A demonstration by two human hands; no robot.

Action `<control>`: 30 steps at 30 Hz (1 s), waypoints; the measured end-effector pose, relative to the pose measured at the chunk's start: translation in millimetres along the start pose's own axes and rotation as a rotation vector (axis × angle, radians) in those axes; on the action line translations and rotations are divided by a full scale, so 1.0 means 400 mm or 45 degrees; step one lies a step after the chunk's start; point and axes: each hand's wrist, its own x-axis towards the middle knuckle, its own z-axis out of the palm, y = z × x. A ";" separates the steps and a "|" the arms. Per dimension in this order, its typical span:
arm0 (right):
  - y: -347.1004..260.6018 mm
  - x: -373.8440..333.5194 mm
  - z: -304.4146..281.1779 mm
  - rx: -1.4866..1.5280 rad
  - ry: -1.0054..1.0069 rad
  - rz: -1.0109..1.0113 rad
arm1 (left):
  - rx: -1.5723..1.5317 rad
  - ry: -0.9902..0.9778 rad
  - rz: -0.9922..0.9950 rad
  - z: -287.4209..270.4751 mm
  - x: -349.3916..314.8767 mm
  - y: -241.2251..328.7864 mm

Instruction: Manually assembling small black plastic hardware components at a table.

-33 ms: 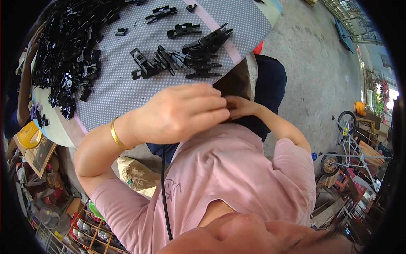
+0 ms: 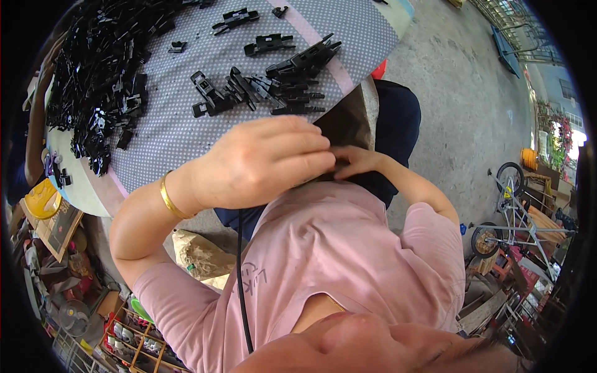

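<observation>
black parts [image 2: 305, 61] look like glossy plastic, the bracelet [image 2: 166, 196] smooth, shiny metal.

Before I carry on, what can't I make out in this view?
Head view:
What the hands hold, if anything: hidden behind the left hand.
Right hand: finger ends partly covered by the left.
Black pile: cut off by the top edge.
Other person: mostly lost beyond the dark rim.
</observation>
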 end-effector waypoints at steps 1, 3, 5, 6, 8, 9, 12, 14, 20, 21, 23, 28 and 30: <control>-0.010 -0.004 0.004 0.114 -0.176 0.160 | -0.031 0.059 -0.079 -0.002 0.000 0.001; -0.032 -0.004 0.012 0.014 -0.162 0.157 | -0.009 0.134 -0.166 -0.012 0.004 0.000; -0.043 -0.004 0.009 -0.134 -0.168 0.165 | 0.035 0.152 -0.140 -0.021 0.008 -0.005; -0.049 -0.009 0.011 -0.135 -0.165 0.163 | 0.026 0.185 -0.145 -0.026 0.010 -0.003; -0.069 -0.013 0.023 -0.202 -0.089 0.120 | 0.030 0.214 -0.148 -0.040 0.014 0.000; -0.069 -0.015 0.028 -0.205 -0.089 0.112 | 0.104 0.282 -0.129 -0.046 0.016 0.000; -0.063 -0.018 0.045 -0.355 0.024 0.082 | 0.240 0.418 -0.154 -0.073 0.020 -0.006; -0.054 -0.026 0.056 -0.433 0.194 0.070 | 0.308 0.507 -0.347 -0.087 0.025 0.001; -0.023 -0.046 0.063 -0.275 0.523 0.045 | -0.244 1.006 -0.679 -0.132 -0.008 -0.047; -0.012 -0.051 0.066 -0.016 0.581 0.139 | -0.259 1.051 -0.736 -0.138 -0.012 -0.060; -0.020 -0.045 0.047 0.443 0.610 0.237 | -0.223 1.092 -0.855 -0.148 -0.015 -0.072; -0.106 -0.008 -0.008 0.217 0.813 0.635 | 0.399 0.423 -1.098 -0.205 -0.032 -0.071; -0.151 -0.009 -0.018 -0.755 0.686 0.086 | 0.236 0.124 -1.109 -0.234 -0.029 -0.042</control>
